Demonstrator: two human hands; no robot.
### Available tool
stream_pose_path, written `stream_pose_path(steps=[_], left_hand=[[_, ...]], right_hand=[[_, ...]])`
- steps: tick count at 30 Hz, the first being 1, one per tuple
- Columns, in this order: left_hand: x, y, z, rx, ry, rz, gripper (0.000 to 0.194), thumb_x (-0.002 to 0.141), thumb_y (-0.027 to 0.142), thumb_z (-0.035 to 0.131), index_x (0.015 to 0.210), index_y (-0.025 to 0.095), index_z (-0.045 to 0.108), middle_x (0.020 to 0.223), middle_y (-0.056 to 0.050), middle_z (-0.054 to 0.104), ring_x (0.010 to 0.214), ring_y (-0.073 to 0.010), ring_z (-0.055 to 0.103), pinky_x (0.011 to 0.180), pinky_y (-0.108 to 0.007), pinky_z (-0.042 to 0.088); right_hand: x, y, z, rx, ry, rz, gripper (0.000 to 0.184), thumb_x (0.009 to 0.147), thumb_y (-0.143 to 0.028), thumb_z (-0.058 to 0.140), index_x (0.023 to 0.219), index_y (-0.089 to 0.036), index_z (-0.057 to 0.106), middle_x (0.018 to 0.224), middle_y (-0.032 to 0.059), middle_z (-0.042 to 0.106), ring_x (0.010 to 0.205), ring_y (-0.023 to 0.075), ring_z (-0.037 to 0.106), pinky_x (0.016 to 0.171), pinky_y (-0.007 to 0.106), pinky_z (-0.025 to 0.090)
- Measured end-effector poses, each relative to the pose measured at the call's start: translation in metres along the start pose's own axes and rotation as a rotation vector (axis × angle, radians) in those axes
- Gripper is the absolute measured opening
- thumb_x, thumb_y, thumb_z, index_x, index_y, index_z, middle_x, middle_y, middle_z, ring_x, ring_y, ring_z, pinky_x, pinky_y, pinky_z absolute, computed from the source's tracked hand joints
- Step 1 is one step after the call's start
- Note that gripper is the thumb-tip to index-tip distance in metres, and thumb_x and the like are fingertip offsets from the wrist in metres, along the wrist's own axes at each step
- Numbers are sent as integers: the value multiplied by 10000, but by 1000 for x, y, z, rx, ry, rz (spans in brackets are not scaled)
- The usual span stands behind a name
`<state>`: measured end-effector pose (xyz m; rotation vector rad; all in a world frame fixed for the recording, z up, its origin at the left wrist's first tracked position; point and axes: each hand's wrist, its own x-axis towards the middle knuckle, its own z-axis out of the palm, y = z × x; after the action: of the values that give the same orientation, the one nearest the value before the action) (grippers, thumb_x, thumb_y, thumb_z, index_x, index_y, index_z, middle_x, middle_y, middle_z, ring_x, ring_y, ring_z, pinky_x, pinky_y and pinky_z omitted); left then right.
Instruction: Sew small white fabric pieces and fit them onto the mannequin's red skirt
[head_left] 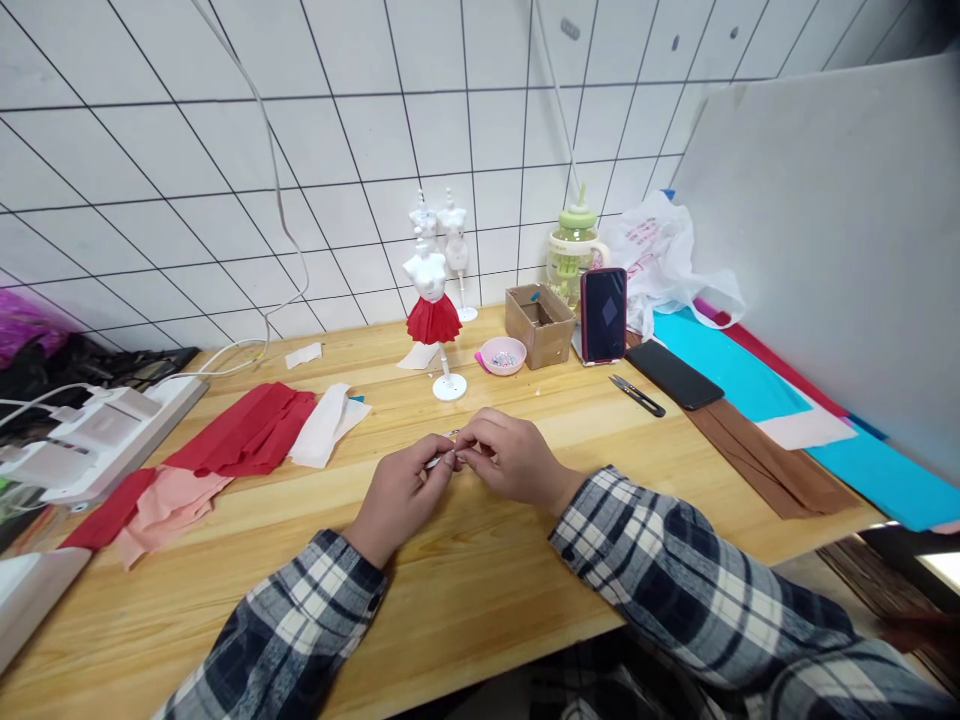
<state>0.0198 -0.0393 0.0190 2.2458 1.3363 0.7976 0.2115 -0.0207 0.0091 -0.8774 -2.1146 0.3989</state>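
Note:
Over the middle of the table, my left hand (401, 492) and my right hand (511, 458) meet fingertip to fingertip. Both are closed in a pinch. A tiny pale sliver shows at the left fingertips; it is too small and too covered by fingers to name. Just beyond my hands stands a white mini dress form (426, 272) wearing a red pleated skirt (433, 320). To its right is a small pink dish (503, 356) with tiny shiny bits in it.
Red cloth (247, 430) and white pieces (322, 425) lie left, near a power strip (112, 440). Behind are a cardboard box (551, 340), a propped phone (603, 315) and a green-lidded bottle (576, 240). Thread snips (637, 396), a black phone (675, 374) and brown cloth (772, 460) lie right.

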Motion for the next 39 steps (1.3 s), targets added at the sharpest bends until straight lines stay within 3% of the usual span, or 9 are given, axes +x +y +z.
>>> stream_pose_path(steps=[10, 13, 15, 18, 23, 26, 30, 35, 39], left_hand=[[2, 7, 8, -236, 134, -147, 219, 885, 346, 495, 783, 197, 620, 731, -1, 670, 691, -162, 602, 646, -259, 476], [6, -5, 2, -201, 275, -215, 258, 912, 371, 463, 857, 189, 638, 731, -6, 663, 708, -174, 605, 685, -284, 488], [9, -20, -5, -59, 356, -180, 290, 914, 398, 481, 942, 189, 680, 859, -34, 697, 834, -201, 625, 800, -326, 485], [13, -48, -15, 262, 299, -51, 305, 912, 358, 486, 1062, 223, 714, 983, -62, 715, 973, -244, 606, 943, -407, 417], [15, -66, -16, 437, 256, -194, 287, 806, 242, 566, 1036, 257, 738, 1124, -72, 673, 1111, -308, 546, 995, -499, 351], [15, -51, -14, 282, 239, -205, 254, 831, 360, 581, 998, 258, 742, 1130, -66, 654, 1120, -305, 536, 1005, -507, 345], [12, -26, -8, -68, 77, -132, 295, 862, 444, 548, 918, 235, 749, 983, -61, 672, 1015, -254, 587, 955, -437, 410], [11, -15, 5, -317, 55, -182, 244, 797, 426, 630, 837, 201, 716, 930, -69, 710, 928, -242, 638, 876, -388, 470], [11, -14, 7, -326, 73, -208, 242, 777, 434, 662, 804, 198, 707, 896, -61, 718, 881, -230, 648, 857, -366, 475]], right_hand=[[-1, -7, 3, -47, -25, -23, 124, 936, -214, 466, 957, -187, 585, 949, 61, 619, 856, 162, 569, 681, 251, 419], [0, -5, 1, 84, 33, 38, 113, 918, -204, 513, 920, -190, 625, 909, 44, 632, 821, 147, 568, 699, 247, 427], [3, 0, 2, 189, 67, 121, 96, 889, -216, 572, 881, -188, 664, 854, 32, 640, 770, 136, 561, 698, 247, 431], [7, 10, 4, 382, 85, 326, 117, 839, -252, 636, 863, -173, 719, 820, 35, 666, 719, 129, 552, 673, 250, 436], [8, 22, 8, 793, -27, 712, 269, 773, -352, 662, 926, -145, 742, 724, 12, 643, 495, 70, 420, 453, 213, 354], [7, 21, 9, 959, -47, 761, 320, 729, -385, 695, 935, -145, 742, 662, -19, 590, 449, 44, 375, 406, 192, 305], [7, 15, 10, 1022, -66, 777, 326, 688, -395, 728, 889, -138, 734, 610, -39, 566, 424, 35, 356, 385, 183, 290], [7, 13, 13, 958, -74, 747, 307, 717, -401, 712, 880, -142, 734, 608, -26, 614, 414, 45, 365, 379, 189, 306], [6, 15, 14, 790, -86, 645, 244, 775, -344, 670, 907, -153, 746, 736, 12, 699, 496, 75, 489, 467, 209, 381]])
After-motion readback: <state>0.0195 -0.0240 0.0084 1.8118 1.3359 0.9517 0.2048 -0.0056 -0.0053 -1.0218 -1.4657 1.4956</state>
